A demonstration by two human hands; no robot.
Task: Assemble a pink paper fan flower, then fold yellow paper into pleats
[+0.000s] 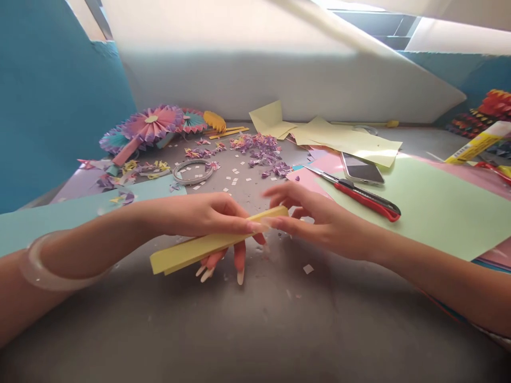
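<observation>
A folded yellow paper strip, pleated into a narrow stack, is held above the grey table. My left hand grips it from above, thumb on top and fingers under it. My right hand pinches the strip's right end between thumb and fingertips. A clear bangle sits on my left wrist.
A red utility knife and a phone lie on a light green sheet. Yellow sheets, purple paper scraps, a tape ring, pleated paper fans and a glue stick lie behind.
</observation>
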